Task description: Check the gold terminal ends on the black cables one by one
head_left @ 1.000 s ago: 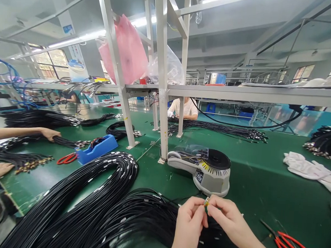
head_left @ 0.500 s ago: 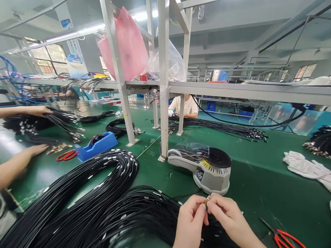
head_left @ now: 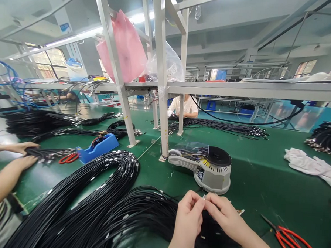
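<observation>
My left hand [head_left: 187, 218] and my right hand [head_left: 225, 216] meet low in the middle, fingertips pinched together on a thin black cable where a small pale tape piece [head_left: 204, 196] shows. Both hands are closed. A metal connector end [head_left: 240, 211] sticks out just right of my right hand. Under and left of my hands lies a big bundle of black cables [head_left: 94, 205] with white tags. The grey tape dispenser machine [head_left: 204, 169] stands just beyond my hands.
Red-handled scissors [head_left: 298, 242] lie at the lower right. White gloves [head_left: 313, 167] rest at the right edge. A blue tape holder [head_left: 97, 147] and white frame posts [head_left: 162, 101] stand mid-table. A co-worker's hands [head_left: 22, 155] handle cables at the left; another person [head_left: 184, 106] sits opposite.
My hands have sunk slightly and the yellowish tape bit seen earlier no longer shows between them. The co-worker at the left has drawn a cable bundle toward the table's near edge.
</observation>
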`<control>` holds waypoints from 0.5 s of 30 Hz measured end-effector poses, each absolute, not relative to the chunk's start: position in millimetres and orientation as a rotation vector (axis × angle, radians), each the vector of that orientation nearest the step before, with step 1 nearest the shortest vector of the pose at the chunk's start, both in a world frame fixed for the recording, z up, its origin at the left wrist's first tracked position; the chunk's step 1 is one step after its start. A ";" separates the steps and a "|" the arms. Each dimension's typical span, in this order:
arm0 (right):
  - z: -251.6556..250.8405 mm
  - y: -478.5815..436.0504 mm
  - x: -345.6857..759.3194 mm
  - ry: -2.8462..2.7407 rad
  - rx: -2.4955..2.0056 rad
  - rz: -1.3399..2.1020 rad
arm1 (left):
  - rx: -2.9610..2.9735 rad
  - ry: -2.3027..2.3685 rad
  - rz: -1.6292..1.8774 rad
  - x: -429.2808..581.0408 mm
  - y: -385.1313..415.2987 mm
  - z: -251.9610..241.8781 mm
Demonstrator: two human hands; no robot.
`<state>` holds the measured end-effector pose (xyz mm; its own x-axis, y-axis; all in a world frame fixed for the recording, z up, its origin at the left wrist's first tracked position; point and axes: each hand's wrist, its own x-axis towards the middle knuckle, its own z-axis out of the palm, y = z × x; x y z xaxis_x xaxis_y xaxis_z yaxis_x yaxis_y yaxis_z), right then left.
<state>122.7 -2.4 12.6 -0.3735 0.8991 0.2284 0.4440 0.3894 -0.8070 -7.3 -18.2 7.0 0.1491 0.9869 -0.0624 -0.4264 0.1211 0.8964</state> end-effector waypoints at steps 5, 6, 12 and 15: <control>4.0 10.0 129.3 -1.797 -1.255 0.965 | 0.743 0.794 1.352 -13.6 -17.0 14.0; 4.0 10.9 130.4 -1.740 -1.246 0.994 | 0.747 0.790 1.350 -13.9 -17.1 14.5; 12.9 2.1 126.1 -1.469 -0.931 1.196 | 0.798 0.784 1.284 -8.0 -17.4 9.5; 14.0 -2.3 120.6 -1.479 -0.905 1.251 | 0.808 0.825 1.294 -6.1 -15.9 7.2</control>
<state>120.6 -2.3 14.0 -0.2622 0.9435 0.2025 -0.0436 0.1980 -0.9792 -6.1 -15.9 7.2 0.0895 0.9939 -0.0649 -0.4788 0.1001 0.8722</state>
